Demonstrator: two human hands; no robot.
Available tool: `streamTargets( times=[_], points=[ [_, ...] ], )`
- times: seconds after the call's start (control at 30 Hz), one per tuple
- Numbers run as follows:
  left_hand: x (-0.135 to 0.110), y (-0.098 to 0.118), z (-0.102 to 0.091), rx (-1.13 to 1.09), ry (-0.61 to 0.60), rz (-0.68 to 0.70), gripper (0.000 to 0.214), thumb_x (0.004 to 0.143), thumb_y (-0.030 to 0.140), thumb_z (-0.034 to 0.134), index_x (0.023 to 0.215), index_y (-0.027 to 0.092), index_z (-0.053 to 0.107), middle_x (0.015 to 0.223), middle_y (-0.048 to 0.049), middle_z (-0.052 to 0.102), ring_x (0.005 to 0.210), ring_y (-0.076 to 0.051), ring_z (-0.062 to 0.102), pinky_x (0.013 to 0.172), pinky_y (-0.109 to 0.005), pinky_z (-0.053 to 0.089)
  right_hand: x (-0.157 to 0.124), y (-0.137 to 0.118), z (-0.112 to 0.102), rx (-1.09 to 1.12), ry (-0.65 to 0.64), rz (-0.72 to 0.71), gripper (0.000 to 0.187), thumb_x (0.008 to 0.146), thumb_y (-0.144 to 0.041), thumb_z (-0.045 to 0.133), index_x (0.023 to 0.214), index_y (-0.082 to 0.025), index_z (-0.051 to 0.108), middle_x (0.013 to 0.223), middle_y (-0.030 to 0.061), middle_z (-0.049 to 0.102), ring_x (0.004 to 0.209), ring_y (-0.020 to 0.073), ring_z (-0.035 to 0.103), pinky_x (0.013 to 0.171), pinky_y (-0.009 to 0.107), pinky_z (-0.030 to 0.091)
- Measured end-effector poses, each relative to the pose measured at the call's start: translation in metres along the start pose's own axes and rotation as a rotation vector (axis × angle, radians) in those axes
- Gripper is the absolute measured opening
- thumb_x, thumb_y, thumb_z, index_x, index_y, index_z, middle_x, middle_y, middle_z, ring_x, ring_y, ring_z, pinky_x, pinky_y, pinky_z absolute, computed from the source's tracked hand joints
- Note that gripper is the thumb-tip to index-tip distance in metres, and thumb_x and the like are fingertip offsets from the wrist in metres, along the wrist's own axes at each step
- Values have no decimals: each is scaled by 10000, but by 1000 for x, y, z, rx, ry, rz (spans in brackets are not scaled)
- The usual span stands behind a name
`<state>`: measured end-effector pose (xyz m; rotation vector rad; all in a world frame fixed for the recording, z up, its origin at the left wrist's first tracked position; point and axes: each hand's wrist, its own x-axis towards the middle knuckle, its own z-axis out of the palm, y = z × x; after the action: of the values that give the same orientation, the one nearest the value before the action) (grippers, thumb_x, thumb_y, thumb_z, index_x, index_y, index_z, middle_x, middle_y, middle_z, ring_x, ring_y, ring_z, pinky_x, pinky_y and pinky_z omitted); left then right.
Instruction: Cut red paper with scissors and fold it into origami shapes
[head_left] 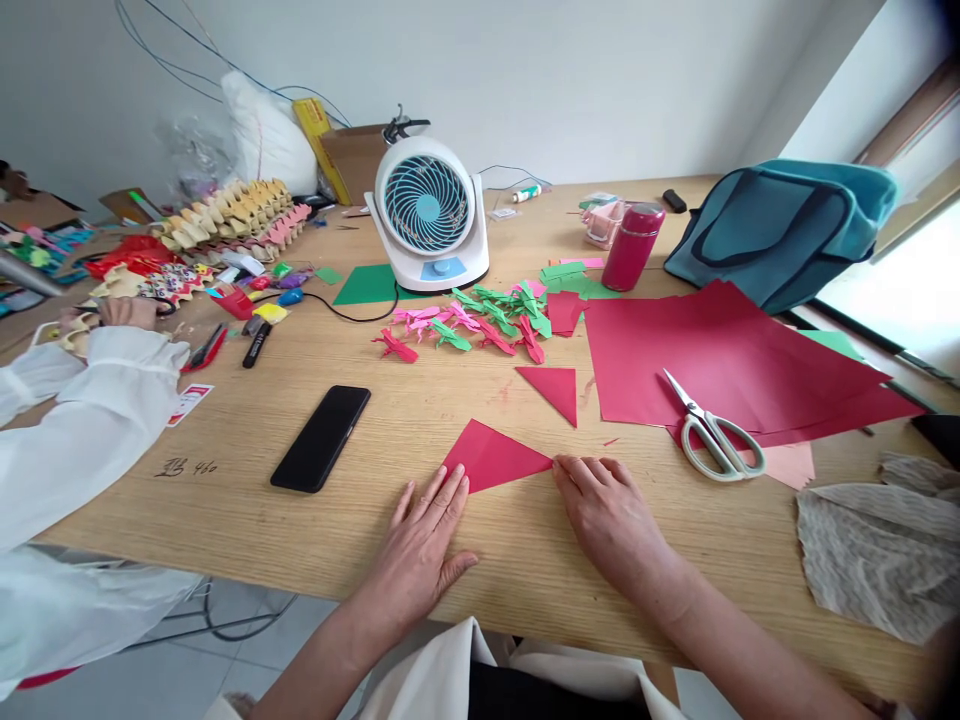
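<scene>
A red paper triangle lies folded flat on the wooden table in front of me. My left hand rests open and flat on the table, its fingertips touching the triangle's lower left edge. My right hand has its fingers curled together, pressing at the triangle's right tip. A second, smaller red triangle lies just beyond.
White-handled scissors lie on large red sheets at right. A black phone lies left of the triangle. Small folded paper figures, a desk fan, a red flask, a teal bag. Another person's white sleeve at left.
</scene>
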<state>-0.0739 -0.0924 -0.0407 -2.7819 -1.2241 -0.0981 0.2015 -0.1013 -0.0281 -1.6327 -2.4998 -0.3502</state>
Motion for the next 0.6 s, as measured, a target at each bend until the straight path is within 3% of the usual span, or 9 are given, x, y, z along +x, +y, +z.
streamTargets(
  times=[0.2, 0.47, 0.6],
  points=[
    [-1, 0, 1, -47, -7, -2, 848, 933, 626, 346, 1551, 176, -21, 1580, -116, 297, 1461, -277, 242, 1152, -440, 215, 0, -6, -3, -30, -59, 28, 245, 869, -37, 505, 1043, -74, 673, 1065, 155, 650, 878, 251, 564, 749, 386, 428],
    [-2, -2, -1, -41, -42, 12, 860, 924, 651, 336, 1554, 166, 10, 1605, -103, 226, 1481, -272, 186, 1164, -432, 162, 2, -2, -4, 41, -63, 68, 207, 892, -57, 493, 964, -110, 680, 1056, 149, 657, 863, 249, 593, 725, 385, 455],
    [-5, 1, -2, -7, -23, 20, 858, 922, 658, 331, 1556, 152, 52, 1599, -99, 249, 1483, -265, 173, 1170, -424, 126, 4, -2, -6, 209, 15, 36, 289, 947, -178, 483, 1187, -101, 624, 1225, 162, 630, 1035, 264, 591, 858, 399, 464]
  ],
)
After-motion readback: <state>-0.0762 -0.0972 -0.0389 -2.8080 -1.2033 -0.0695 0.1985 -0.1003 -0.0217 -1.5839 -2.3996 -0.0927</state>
